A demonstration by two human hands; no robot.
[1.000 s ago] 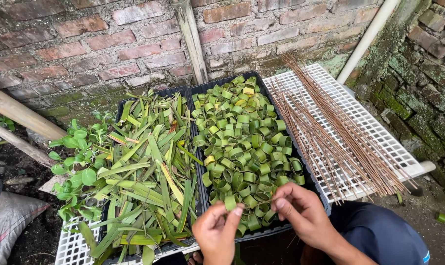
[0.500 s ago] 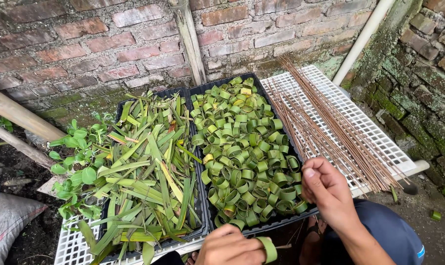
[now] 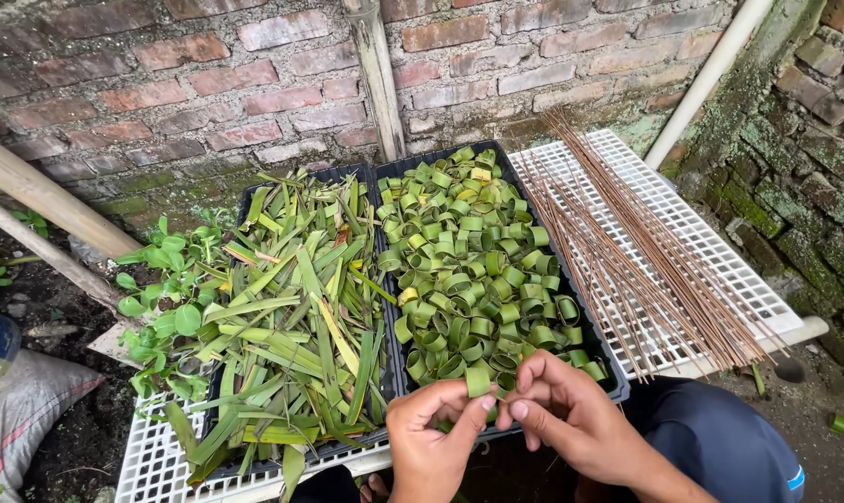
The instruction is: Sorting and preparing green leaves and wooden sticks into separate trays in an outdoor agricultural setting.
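A mossy brick wall (image 3: pixel 208 84) stands behind a white slatted rack (image 3: pixel 710 251) on which your work is laid out, with damp ground around it. Your left hand (image 3: pixel 431 438) and your right hand (image 3: pixel 571 419) meet at the near edge of the rack, and the fingers of both are pressed together on one small leaf ring (image 3: pixel 478 380), which you hold just above the near rim of the right black tray (image 3: pixel 617 377). That tray is heaped with finished green rings (image 3: pixel 468 270). The left black tray (image 3: pixel 254 200) beside it holds loose long leaves (image 3: pixel 291 307), and a bundle of thin brown sticks (image 3: pixel 627 251) lies to the right, apart from both hands. The main risk, as I judge it, is that the ring springs open: the leaf strip is stiff, and if one pinch relaxes, the coil will unroll. I cannot tell from this view if a stick already pins the ring, because your fingertips cover the joint. The ring hangs near the tray rim, so a slip could drop it to the wet ground instead of into the heap. The sticks reach past the near edge of the rack, and your right sleeve could brush them off.
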